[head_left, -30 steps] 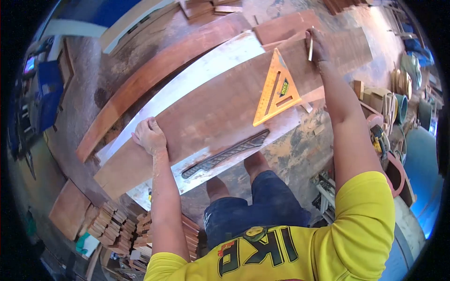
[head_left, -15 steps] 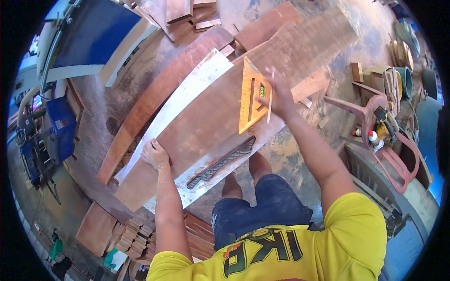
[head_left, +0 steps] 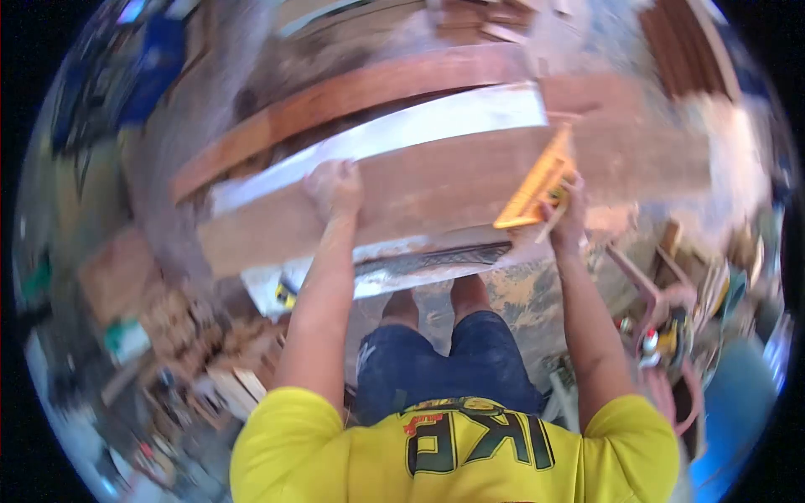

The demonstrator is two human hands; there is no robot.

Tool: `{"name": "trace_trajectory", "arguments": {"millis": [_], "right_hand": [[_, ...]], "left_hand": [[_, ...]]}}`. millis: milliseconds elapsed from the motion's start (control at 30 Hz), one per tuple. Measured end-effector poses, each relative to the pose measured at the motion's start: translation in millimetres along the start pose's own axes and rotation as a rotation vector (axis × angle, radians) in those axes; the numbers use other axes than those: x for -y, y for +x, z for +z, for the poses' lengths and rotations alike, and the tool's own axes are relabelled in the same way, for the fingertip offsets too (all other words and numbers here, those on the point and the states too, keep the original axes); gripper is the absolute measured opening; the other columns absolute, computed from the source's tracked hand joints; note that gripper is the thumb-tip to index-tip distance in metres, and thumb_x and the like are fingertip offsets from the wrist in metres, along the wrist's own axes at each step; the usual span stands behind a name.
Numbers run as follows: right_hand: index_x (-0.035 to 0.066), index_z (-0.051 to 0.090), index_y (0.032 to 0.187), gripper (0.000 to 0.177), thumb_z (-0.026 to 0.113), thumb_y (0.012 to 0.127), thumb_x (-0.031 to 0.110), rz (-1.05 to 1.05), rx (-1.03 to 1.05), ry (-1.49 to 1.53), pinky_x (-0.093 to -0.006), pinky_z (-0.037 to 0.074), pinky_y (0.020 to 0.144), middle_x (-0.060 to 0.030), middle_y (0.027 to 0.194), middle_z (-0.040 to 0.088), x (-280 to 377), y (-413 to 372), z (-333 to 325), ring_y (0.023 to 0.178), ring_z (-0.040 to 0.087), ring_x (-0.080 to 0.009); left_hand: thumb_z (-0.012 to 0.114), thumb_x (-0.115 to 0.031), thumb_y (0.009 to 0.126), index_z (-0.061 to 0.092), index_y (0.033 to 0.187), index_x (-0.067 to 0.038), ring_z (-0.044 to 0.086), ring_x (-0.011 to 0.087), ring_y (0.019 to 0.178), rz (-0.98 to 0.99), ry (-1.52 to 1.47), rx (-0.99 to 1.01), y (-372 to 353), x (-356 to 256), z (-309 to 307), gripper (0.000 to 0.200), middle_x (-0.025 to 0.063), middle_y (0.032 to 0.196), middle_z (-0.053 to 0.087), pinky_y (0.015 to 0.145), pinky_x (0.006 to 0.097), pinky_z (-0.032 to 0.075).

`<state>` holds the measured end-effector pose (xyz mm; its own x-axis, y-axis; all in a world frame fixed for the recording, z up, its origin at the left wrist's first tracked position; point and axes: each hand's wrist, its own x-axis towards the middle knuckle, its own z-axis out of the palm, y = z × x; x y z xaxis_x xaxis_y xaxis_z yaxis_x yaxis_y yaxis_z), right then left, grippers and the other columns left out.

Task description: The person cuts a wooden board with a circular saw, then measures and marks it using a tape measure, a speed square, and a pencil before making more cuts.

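Observation:
My left hand (head_left: 335, 186) is closed over the far edge of a long brown wooden board (head_left: 436, 180), its fingers blurred. In my right hand (head_left: 570, 220) is an orange triangular speed square (head_left: 537, 189), held slanted over the board's right part. A thin pale stick-like piece (head_left: 551, 223) shows by the right fingers. Under the brown board lies a white panel (head_left: 453, 116), which shows along both long sides. A dark, patterned, elongated piece (head_left: 436, 258) rests on its near strip, partly behind the left forearm. A yellow-and-black tape measure (head_left: 286, 294) sits near its left end.
Beyond the white panel lies a curved reddish plank (head_left: 352, 94). Wood offcuts (head_left: 172, 323) are heaped at the lower left. To the right stands a pink plastic chair (head_left: 662, 293) with a bottle and a yellow tool on it. More planks (head_left: 683, 50) are at the upper right.
The view has turned, so the boards lie more nearly crosswise. My right hand has closed more around the square and tilted it. The tape measure has come into sight.

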<state>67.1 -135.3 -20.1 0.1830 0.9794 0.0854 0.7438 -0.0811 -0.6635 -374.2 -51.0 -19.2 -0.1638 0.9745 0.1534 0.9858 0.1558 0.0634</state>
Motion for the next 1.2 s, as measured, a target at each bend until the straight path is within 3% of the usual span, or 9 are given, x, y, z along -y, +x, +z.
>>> {"name": "trace_trajectory", "arguments": {"millis": [200, 267, 467, 600, 633, 733, 867, 1067, 1200], "right_hand": [[0.005, 0.044, 0.132, 0.052, 0.071, 0.089, 0.014, 0.304, 0.148, 0.486, -0.0397, 0.043, 0.104, -0.0190, 0.152, 0.030, -27, -7, 11, 0.134, 0.040, -0.0320], [0.002, 0.042, 0.134, 0.052, 0.068, 0.092, 0.020, -0.123, 0.148, -0.126, -0.0384, 0.046, 0.101, -0.0210, 0.153, 0.028, -14, 0, 7, 0.132, 0.043, -0.0325], [-0.001, 0.041, 0.134, 0.057, 0.067, 0.093, 0.028, 0.124, 0.225, 0.102, -0.0435, 0.037, 0.110, -0.0241, 0.152, 0.029, -4, -3, 15, 0.137, 0.036, -0.0366], [0.004, 0.039, 0.138, 0.051, 0.063, 0.094, 0.015, -0.302, 0.157, -0.095, -0.0387, 0.035, 0.111, -0.0209, 0.148, 0.035, 67, -8, 35, 0.134, 0.038, -0.0312], [0.006, 0.044, 0.136, 0.044, 0.054, 0.094, 0.006, 0.188, 0.322, 0.290, -0.0371, 0.036, 0.108, -0.0178, 0.138, 0.046, 72, -32, 53, 0.129, 0.044, -0.0289], [0.006, 0.056, 0.125, 0.033, 0.047, 0.094, 0.011, -0.214, 0.735, 0.233, -0.0369, 0.041, 0.097, -0.0104, 0.113, 0.062, 223, -89, 104, 0.107, 0.056, -0.0217], [0.004, 0.054, 0.124, 0.034, 0.046, 0.091, 0.011, -0.045, 1.111, -0.198, -0.0489, 0.047, 0.087, -0.0286, 0.110, 0.061, 330, -156, 186, 0.104, 0.060, -0.0427], [0.006, 0.053, 0.124, 0.042, 0.051, 0.083, 0.007, -0.044, 0.803, -0.074, -0.0532, 0.050, 0.084, -0.0269, 0.102, 0.065, 310, -208, 282, 0.096, 0.063, -0.0446], [0.011, 0.043, 0.137, 0.055, 0.054, 0.082, 0.008, -0.027, 0.766, 0.119, -0.0520, 0.050, 0.077, -0.0257, 0.097, 0.066, 315, -204, 240, 0.088, 0.064, -0.0445]], "left_hand": [[0.060, -0.040, 0.085, 0.069, 0.086, -0.014, 0.058, 0.0290, 0.098, -0.077, -0.151, -0.050, -5, 5, -3, 0.028, 0.0084, 0.095, 0.065, 0.102, 0.0522, 0.032], [0.061, -0.042, 0.085, 0.069, 0.093, -0.013, 0.056, 0.0279, 0.104, -0.109, -0.222, -0.034, -9, 7, -2, 0.031, 0.0084, 0.099, 0.065, 0.106, 0.0535, 0.029], [0.066, -0.037, 0.085, 0.064, 0.113, -0.012, 0.050, 0.0294, 0.119, -0.141, -0.587, -0.058, -31, 31, -14, 0.037, 0.0115, 0.124, 0.058, 0.111, 0.0542, 0.025], [0.072, -0.029, 0.080, 0.060, 0.123, -0.013, 0.046, 0.0362, 0.125, -0.259, -0.673, -0.265, -94, 98, -42, 0.047, 0.0168, 0.133, 0.052, 0.109, 0.0494, 0.032], [0.073, -0.029, 0.079, 0.060, 0.124, -0.013, 0.044, 0.0367, 0.127, -0.293, -0.617, -0.258, -120, 125, -44, 0.050, 0.0171, 0.137, 0.049, 0.109, 0.0498, 0.032], [0.074, -0.030, 0.077, 0.056, 0.127, -0.013, 0.036, 0.0403, 0.133, -0.447, -0.373, -0.169, -202, 205, -54, 0.055, 0.0203, 0.145, 0.039, 0.109, 0.0543, 0.031], [0.074, -0.031, 0.076, 0.053, 0.132, -0.014, 0.034, 0.0410, 0.136, -0.450, -0.207, 0.027, -257, 260, -76, 0.062, 0.0208, 0.145, 0.039, 0.111, 0.0546, 0.029], [0.075, -0.028, 0.076, 0.052, 0.134, -0.011, 0.034, 0.0437, 0.136, -0.256, -0.433, 0.018, -239, 272, -78, 0.065, 0.0233, 0.144, 0.039, 0.112, 0.0539, 0.028], [0.075, -0.023, 0.075, 0.053, 0.133, -0.009, 0.033, 0.0444, 0.136, 0.034, -0.543, -0.059, -208, 240, -83, 0.063, 0.0241, 0.145, 0.039, 0.112, 0.0533, 0.028]]}}
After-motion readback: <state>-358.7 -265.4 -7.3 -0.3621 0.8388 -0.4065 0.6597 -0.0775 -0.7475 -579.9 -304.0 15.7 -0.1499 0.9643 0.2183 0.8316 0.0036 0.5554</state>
